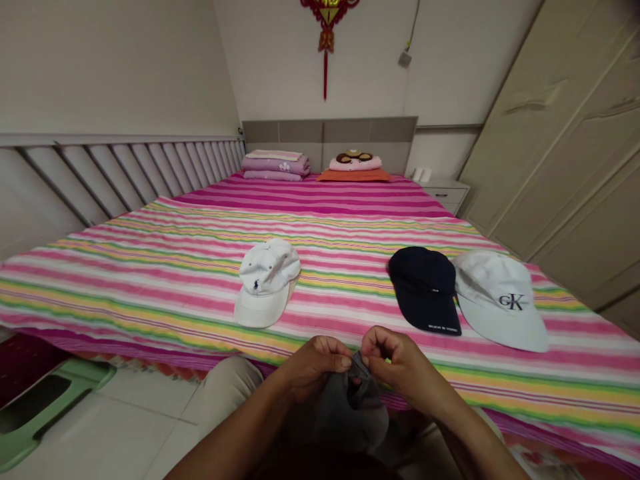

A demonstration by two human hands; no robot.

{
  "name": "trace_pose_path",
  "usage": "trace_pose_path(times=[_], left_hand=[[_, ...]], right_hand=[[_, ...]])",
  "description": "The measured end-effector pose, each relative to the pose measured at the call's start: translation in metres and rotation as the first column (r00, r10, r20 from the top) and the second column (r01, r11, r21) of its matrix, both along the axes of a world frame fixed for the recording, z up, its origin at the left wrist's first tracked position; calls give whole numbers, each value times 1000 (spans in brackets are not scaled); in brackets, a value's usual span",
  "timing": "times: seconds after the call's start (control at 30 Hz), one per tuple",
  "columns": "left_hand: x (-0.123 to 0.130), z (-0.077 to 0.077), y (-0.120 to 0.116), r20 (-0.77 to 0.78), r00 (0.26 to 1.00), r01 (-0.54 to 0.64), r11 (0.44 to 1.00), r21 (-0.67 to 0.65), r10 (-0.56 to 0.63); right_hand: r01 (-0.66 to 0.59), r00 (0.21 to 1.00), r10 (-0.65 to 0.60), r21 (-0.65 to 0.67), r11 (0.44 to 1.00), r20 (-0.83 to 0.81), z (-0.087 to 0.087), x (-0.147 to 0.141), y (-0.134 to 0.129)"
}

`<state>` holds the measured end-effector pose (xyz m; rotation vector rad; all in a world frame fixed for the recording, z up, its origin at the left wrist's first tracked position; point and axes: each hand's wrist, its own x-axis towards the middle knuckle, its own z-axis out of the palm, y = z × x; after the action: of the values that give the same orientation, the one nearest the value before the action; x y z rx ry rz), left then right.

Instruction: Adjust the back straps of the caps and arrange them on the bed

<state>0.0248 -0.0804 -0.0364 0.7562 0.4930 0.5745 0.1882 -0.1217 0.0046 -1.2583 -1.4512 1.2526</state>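
Note:
A dark grey cap [350, 420] hangs low in front of my body, at the bed's near edge. Both hands pinch its upper edge, beside a gap that looks like the back strap opening. My left hand [317, 363] grips the strap from one side with thumb and fingers. From the other side, my right hand [397, 363] pinches the same strap close by. The lower part of this cap is in shadow. Beyond my hands, a white cap [267, 277] lies on the bed to the left. On the right, a navy cap [425, 287] touches a pale grey cap [500, 297] with dark letters.
The striped bedspread [340, 247] spans the bed. Folded purple bedding [277, 167] and a pink pillow [355, 163] sit by the headboard [300, 133]. A green stool [55, 400] stands on the floor at lower left. A wardrobe [565, 133] is at right.

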Motion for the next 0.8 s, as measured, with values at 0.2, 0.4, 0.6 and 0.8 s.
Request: trace_pose_path(times=[0.2,0.4,0.6,0.8], left_hand=[[-2,-4,0,6,999,-33,999,6,33],[0,-6,0,-53,993,-104,994,17,105],[0,-6,0,-46,993,-107,993,39,109],[0,-4,0,-33,996,-82,996,42,83]], right_hand=[[-46,987,26,-125,991,-157,-6,4,4],[84,988,-94,-92,992,-118,-16,-6,-1],[10,988,-30,-127,992,-151,-17,-9,-8],[-63,969,-13,-301,951,-246,-13,-9,-7]])
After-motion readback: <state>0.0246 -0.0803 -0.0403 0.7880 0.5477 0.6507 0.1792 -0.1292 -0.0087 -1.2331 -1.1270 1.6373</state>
